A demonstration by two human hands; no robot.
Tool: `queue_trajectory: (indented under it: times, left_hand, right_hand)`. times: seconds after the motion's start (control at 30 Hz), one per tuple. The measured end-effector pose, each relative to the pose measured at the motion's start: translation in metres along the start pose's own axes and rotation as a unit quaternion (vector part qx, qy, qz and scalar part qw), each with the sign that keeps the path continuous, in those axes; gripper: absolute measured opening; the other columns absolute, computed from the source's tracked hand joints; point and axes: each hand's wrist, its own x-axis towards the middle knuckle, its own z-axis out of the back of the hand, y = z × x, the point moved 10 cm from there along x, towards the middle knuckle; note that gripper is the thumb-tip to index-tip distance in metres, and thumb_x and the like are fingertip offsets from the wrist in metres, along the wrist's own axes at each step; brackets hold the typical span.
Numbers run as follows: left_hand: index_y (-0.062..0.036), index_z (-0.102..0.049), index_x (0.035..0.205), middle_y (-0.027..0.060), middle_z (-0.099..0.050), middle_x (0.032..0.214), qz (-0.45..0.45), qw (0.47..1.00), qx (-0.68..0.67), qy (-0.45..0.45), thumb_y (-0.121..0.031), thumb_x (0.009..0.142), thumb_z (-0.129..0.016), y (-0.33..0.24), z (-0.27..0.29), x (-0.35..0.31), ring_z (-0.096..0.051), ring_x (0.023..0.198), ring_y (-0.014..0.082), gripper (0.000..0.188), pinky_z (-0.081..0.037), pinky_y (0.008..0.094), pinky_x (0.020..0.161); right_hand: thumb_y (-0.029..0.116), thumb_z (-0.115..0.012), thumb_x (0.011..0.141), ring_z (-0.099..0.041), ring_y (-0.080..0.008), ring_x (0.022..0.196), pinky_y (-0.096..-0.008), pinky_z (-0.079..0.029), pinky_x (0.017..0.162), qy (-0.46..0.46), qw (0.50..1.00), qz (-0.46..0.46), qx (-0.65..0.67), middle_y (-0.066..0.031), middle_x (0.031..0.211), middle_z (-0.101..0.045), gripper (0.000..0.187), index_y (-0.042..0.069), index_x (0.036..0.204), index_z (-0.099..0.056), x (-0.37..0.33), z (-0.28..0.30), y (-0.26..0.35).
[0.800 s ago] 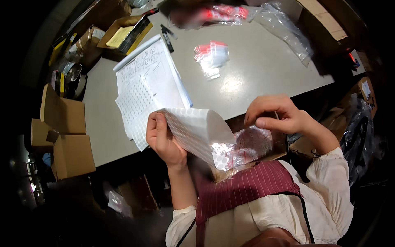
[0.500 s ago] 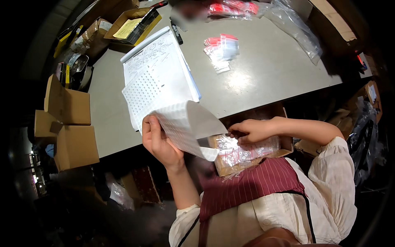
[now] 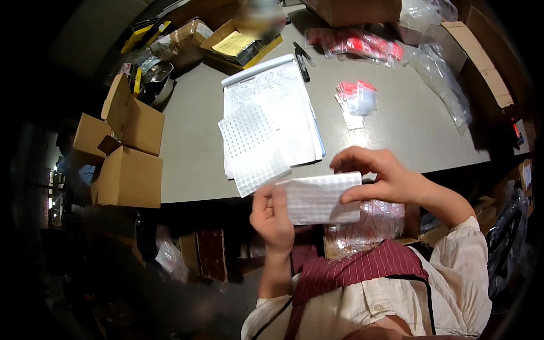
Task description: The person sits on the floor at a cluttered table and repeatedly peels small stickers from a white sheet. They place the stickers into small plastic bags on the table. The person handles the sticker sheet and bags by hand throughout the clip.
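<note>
My left hand (image 3: 273, 218) is closed on the left end of a white sheet of round stickers (image 3: 320, 198), pinching it between thumb and fingers. The sheet is raised in front of me, above a box, with rows of small circles facing up. My right hand (image 3: 385, 175) is at its right end. Its thumb rests across the sheet's face, while the curved fingers stand apart from the thumb beyond the top edge. Under the sheet, the open box holds clear bags (image 3: 382, 221) of small ring-shaped pieces. Another dotted sheet (image 3: 249, 139) lies on a handwritten notepad (image 3: 292, 122).
Small red-topped zip bags (image 3: 360, 99) lie on the grey table (image 3: 408, 150). Behind them are a bundle of red-and-clear bags (image 3: 357, 44) and a long clear plastic bag (image 3: 445, 85). Black markers (image 3: 301, 65) lie beside the notepad. An open cardboard box (image 3: 133, 170) stands at the left.
My right hand has left the bagged pieces in the box and come up to the sticker sheet. The sheet, curled over before, is now flatter in my left hand. The view has shifted left.
</note>
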Motion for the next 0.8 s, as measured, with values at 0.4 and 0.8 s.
queue_trajectory:
  times: [0.4,0.8]
  left_hand:
    - [0.007,-0.062,0.126,0.0113,-0.071,0.116,0.141,0.976,-0.053,0.154,0.003,0.093,-0.073,0.013,-0.03,-0.004,-0.068,0.106,0.0166,0.035,-0.053,0.0286,0.094]
    - [0.003,-0.058,0.129,0.0095,-0.067,0.117,0.246,0.943,-0.084,0.208,-0.001,0.092,-0.075,0.033,-0.048,-0.014,-0.064,0.105,0.0142,0.041,-0.051,0.0266,0.091]
  right_hand:
    - [0.02,-0.077,0.093,-0.072,-0.0179,0.089,-0.031,-0.056,0.078,-0.035,0.998,0.045,-0.039,-0.0122,0.101,-0.074,0.036,0.001,0.121,-0.067,0.008,-0.001,-0.003]
    - [0.015,-0.077,0.092,-0.073,-0.0193,0.091,-0.0317,-0.058,0.079,-0.059,0.995,0.062,-0.051,-0.0136,0.102,-0.075,0.03,0.001,0.118,-0.071,0.0,0.004,0.0]
